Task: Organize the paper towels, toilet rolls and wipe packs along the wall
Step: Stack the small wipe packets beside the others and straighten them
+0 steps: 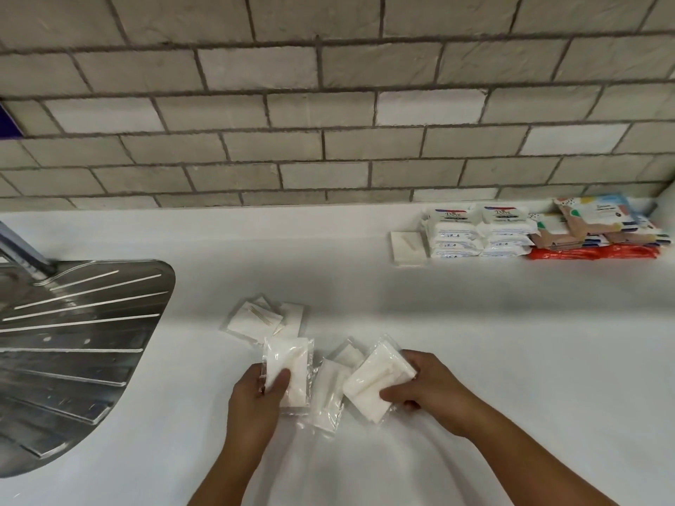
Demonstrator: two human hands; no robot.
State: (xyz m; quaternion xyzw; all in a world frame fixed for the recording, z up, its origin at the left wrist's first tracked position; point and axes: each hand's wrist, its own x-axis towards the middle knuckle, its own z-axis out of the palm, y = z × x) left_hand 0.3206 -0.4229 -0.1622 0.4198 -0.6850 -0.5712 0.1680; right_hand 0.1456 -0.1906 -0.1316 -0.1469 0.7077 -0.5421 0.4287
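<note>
My left hand (261, 390) grips a clear-wrapped white napkin pack (288, 363) near the counter's front. My right hand (425, 387) grips another wrapped white pack (376, 383), tilted. Between them lie two more wrapped packs (327, 394), flat on the white counter (475, 323). A small heap of napkin packs with toothpicks (261, 319) sits just behind. Along the wall at the right stand stacked white wipe packs (478, 231), colourful packs (595, 220) on red packs (591, 253), and one single napkin pack (408, 247) to their left.
A steel sink drainboard (73, 345) with ridges fills the left side, with a tap base (25, 257) at its back. A grey brick-tile wall (328, 122) rises behind the counter.
</note>
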